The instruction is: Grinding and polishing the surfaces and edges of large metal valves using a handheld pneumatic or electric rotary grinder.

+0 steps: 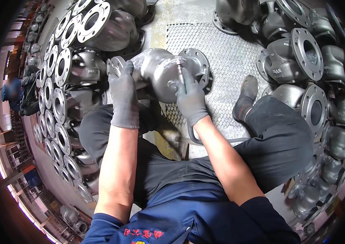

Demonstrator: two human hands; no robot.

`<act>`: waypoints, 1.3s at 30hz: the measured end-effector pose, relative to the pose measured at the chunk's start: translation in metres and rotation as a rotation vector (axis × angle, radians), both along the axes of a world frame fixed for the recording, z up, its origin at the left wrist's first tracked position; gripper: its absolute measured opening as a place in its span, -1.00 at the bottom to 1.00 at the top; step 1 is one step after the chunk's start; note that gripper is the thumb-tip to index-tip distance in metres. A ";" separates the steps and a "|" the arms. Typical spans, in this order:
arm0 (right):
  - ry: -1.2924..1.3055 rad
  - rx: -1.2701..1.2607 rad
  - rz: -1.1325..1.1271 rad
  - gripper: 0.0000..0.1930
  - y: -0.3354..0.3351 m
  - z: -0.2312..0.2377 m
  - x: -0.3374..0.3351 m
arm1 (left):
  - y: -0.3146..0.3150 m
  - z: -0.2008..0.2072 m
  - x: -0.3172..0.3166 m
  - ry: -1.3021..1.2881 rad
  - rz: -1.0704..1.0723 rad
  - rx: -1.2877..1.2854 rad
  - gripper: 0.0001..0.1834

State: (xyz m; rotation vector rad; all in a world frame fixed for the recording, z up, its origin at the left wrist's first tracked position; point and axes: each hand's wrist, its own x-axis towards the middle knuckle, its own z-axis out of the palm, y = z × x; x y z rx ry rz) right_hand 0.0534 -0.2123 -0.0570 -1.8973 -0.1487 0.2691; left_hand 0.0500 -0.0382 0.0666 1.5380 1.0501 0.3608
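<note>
Crosswise, the valve body [163, 77] stretches from left hand [124, 95] past right hand [192, 101].

Bright light overall — white glints on the rounded silver-grey metal valve body [162, 78], upper centre; fisheye distortion curves the edges, corners black.

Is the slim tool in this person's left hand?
No, the right hand holds the slim tool, while the left hand is at a flange of the metal casting.
</note>
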 end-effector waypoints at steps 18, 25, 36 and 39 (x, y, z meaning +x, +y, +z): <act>-0.019 -0.157 0.071 -0.46 -0.009 -0.004 -0.003 | 0.007 -0.005 0.004 -0.113 -0.014 -0.088 -0.16; -0.052 -0.151 0.085 -0.45 -0.020 -0.005 -0.006 | -0.006 -0.004 0.003 -0.156 0.019 0.020 -0.59; 0.123 -0.151 0.098 -0.45 -0.023 0.003 -0.026 | 0.003 -0.019 0.002 -0.136 -0.029 0.105 -0.55; 0.017 -0.152 0.086 -0.45 -0.020 0.009 -0.025 | -0.001 -0.014 0.004 -0.104 -0.022 0.087 -0.56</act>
